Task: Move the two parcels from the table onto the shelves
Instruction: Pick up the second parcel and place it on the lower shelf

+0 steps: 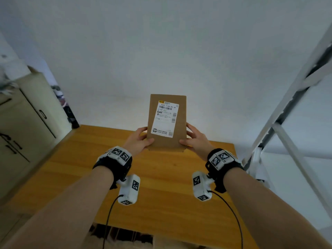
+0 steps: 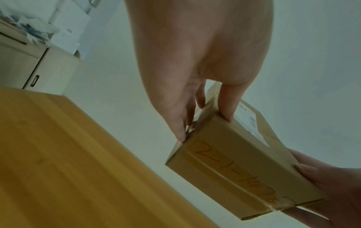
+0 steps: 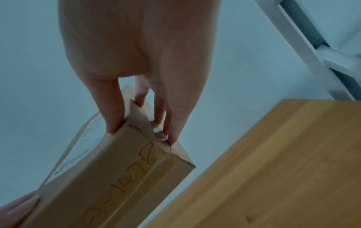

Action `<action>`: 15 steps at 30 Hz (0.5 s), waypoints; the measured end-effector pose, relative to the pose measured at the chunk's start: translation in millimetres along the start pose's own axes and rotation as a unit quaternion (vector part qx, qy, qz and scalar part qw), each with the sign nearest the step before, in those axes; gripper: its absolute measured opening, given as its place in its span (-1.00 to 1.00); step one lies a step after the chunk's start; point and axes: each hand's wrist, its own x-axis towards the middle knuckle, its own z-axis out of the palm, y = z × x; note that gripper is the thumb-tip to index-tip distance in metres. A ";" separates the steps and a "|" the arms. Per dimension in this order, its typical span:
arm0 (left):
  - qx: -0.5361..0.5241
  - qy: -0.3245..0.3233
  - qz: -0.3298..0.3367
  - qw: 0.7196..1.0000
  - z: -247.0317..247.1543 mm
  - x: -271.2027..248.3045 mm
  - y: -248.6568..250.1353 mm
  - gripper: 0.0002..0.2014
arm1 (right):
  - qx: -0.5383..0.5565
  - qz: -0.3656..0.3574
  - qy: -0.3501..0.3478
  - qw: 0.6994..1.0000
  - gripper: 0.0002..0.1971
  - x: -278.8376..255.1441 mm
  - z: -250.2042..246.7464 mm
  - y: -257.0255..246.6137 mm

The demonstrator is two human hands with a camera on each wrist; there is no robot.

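A flat brown cardboard parcel with a white shipping label is held up above the wooden table, in front of the white wall. My left hand grips its lower left edge and my right hand grips its lower right edge, thumbs on the labelled face. In the left wrist view the parcel shows a taped side with handwritten orange marks, with my left hand pinching one end. The right wrist view shows the parcel gripped by my right hand. No second parcel is in view.
A white metal shelf frame rises at the right, beside the table's right edge. A beige cabinet with clutter on top stands at the left. The white wall lies straight ahead.
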 end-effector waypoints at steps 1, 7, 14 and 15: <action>-0.001 0.000 0.009 1.000 -1.8 -2.1 8.9 -0.39 | -0.003 -0.012 0.003 1.000 -0.17 -1.9 -0.8 -9.5; 0.008 0.010 0.057 0.998 -13.4 -16.3 53.9 -0.35 | -0.038 -0.074 0.002 0.997 -0.12 -17.1 -0.8 -61.0; -0.001 0.033 0.088 0.996 -14.3 -37.6 77.0 -0.36 | -0.041 -0.115 0.009 0.992 -0.13 -36.6 3.1 -91.2; 0.001 0.034 0.091 0.995 -14.4 -41.4 78.8 -0.36 | -0.041 -0.118 0.009 0.992 -0.13 -39.6 3.5 -93.5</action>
